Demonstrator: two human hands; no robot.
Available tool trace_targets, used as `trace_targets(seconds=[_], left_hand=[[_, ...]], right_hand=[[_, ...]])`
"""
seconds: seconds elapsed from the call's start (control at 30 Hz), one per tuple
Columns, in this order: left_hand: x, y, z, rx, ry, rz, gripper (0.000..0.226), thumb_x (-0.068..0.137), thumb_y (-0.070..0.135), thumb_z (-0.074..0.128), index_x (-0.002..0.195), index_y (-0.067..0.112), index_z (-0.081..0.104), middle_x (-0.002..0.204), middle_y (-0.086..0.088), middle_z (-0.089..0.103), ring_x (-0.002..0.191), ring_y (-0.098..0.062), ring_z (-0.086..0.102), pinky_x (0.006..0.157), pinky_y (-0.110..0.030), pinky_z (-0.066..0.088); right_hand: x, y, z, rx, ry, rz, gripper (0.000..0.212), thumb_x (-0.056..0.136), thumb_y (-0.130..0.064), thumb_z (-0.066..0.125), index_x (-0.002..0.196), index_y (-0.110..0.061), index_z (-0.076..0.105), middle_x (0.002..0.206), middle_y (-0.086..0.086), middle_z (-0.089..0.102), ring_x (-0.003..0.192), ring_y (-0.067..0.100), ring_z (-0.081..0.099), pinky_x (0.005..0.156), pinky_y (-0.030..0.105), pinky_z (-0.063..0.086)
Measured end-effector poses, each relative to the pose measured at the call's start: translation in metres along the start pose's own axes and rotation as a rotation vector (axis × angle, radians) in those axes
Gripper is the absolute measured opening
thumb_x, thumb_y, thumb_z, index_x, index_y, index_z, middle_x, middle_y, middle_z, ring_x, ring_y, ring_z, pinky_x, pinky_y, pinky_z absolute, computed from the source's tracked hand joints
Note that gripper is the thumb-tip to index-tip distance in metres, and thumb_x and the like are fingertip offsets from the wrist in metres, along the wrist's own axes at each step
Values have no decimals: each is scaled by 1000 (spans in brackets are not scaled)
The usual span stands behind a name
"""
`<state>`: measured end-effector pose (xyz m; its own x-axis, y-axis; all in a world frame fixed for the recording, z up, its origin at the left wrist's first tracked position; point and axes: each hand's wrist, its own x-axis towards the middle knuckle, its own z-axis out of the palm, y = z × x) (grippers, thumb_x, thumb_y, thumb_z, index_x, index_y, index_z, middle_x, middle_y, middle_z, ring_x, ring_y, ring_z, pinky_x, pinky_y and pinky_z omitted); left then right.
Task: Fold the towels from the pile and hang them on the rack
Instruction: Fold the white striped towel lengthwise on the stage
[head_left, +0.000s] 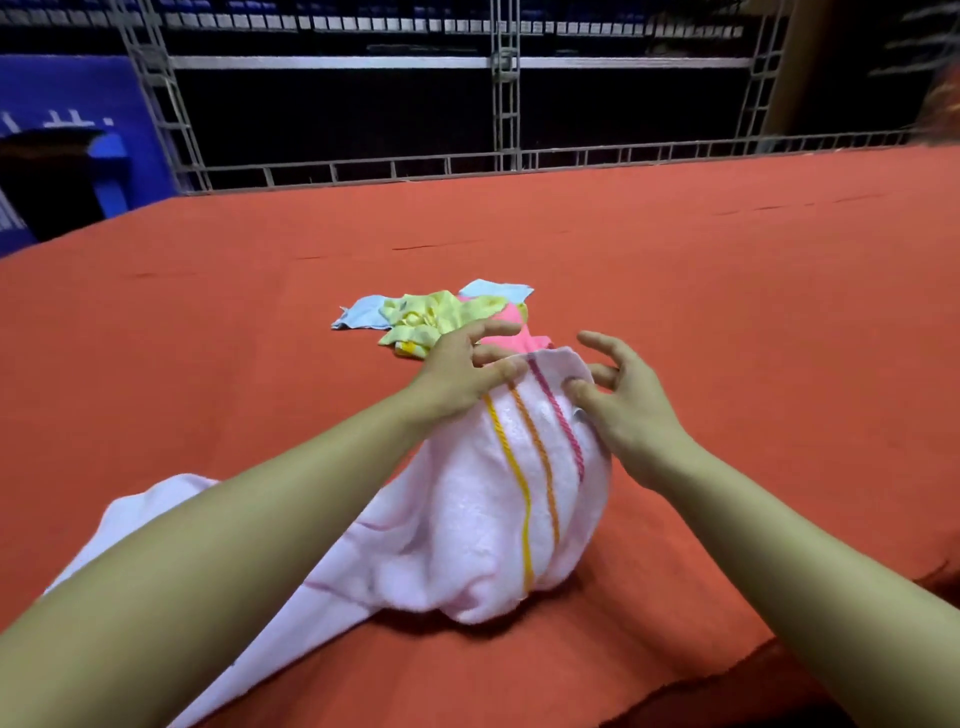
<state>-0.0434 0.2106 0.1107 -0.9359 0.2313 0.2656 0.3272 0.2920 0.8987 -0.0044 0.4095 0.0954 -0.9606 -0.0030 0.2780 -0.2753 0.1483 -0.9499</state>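
Surface: orange-red cloth table (675, 270), metal railing (504, 104) behind, dark bkgd.
Pink towel (498, 493): bunched in front centre – yellow, orange, pink stripes run over it; a tail trails off to the near left under the left forearm.
Left hand (457, 374): fingers curled, thumb pinching the towel's top edge.
Right hand (623, 400): fingers spread – thumb w/ a fingertip nips the towel's right edge.
Pile (436, 317): small blue, yellow, pink cloths just beyond the hands.

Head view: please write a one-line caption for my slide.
Both hands, left and right, gather a pale pink striped towel on an orange table, before a small pile of towels.
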Motion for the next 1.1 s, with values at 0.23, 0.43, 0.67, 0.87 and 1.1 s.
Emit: trace_targets(seconds=[0.23,0.43,0.67,0.87,1.1], left_hand=[[70,-92,7,438,218,-94,55,75,25,81,124,24,55,107,12,68,102,-17,65,91,-42,52],[-8,-80,37,449,82,22,43,81,21,75,118,34,59,83,24,69,70,-1,58,78,-32,50],[-97,-49,43,334,98,-25,38,82,21,75,115,34,61,79,22,70,58,4,53,69,-26,46],[-148,-60,43,324,136,-192,37,81,26,73,108,47,56,83,25,70,69,-1,64,83,-38,53],[-181,-63,53,374,213,-68,52,78,28,78,121,42,50,101,28,67,104,-1,60,94,-33,49]], right_hand=[[76,95,0,-214,74,256,78,88,-12,71,151,-13,26,133,6,55,89,20,59,77,37,51],[13,114,-16,-639,-69,67,60,85,-16,71,139,-17,45,80,-16,63,69,4,55,72,20,35],[-68,85,4,-629,-251,-88,59,81,-27,73,134,-28,47,76,-18,64,67,-6,57,68,22,44],[-101,73,25,-889,-233,-12,87,79,-52,70,149,-29,24,96,-11,66,99,21,60,76,35,43],[-101,67,36,-232,-74,-74,71,84,-7,70,143,-25,35,82,-8,64,75,6,61,77,22,48]])
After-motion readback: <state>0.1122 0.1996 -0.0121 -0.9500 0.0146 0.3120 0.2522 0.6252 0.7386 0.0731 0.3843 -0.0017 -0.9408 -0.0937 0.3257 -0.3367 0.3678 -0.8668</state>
